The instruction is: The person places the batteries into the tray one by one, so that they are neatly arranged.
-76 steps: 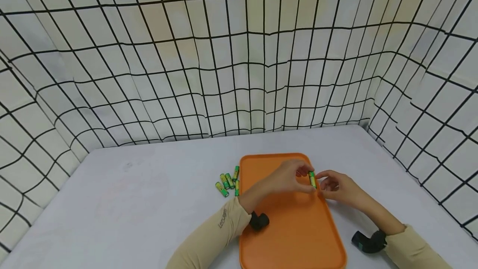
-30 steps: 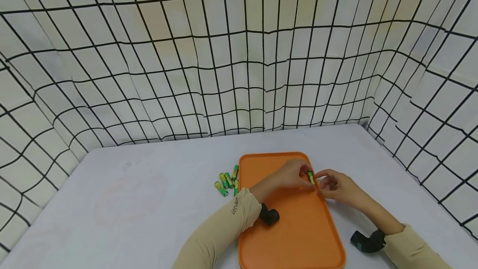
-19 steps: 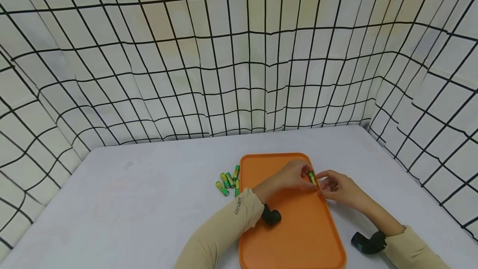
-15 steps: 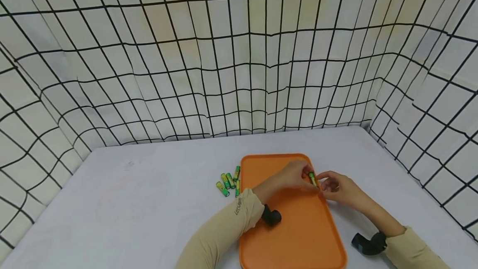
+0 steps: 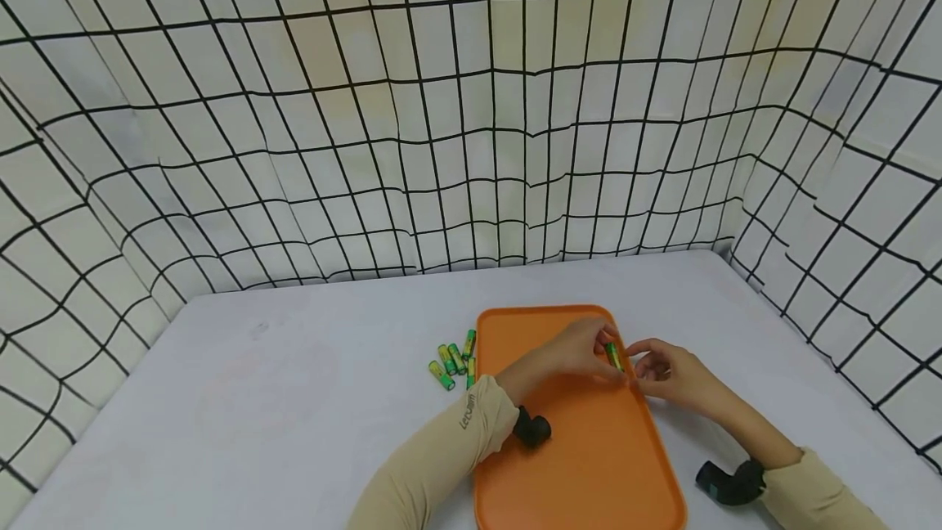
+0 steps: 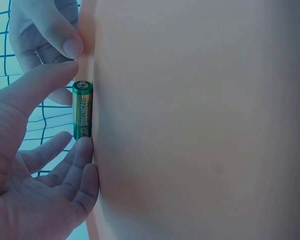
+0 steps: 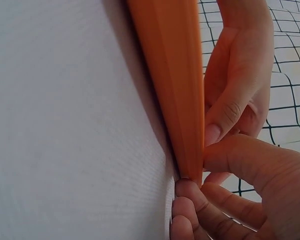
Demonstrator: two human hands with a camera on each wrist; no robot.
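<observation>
Left hand (image 5: 574, 348) pinches a battery (image 5: 614, 357), probably light, rigid and slick, best held by both ends; right hand (image 5: 680, 376) grips an orange tray (image 5: 589, 464)

Tan sleeves (image 5: 434, 458), one seemingly lettered, adjoin black wrist cameras (image 5: 738, 482).

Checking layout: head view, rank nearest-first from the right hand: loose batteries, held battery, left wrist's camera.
1. Held battery: in left hand, at right edge of tray.
2. Left wrist's camera: over tray.
3. Loose batteries: on table, left of tray.
</observation>
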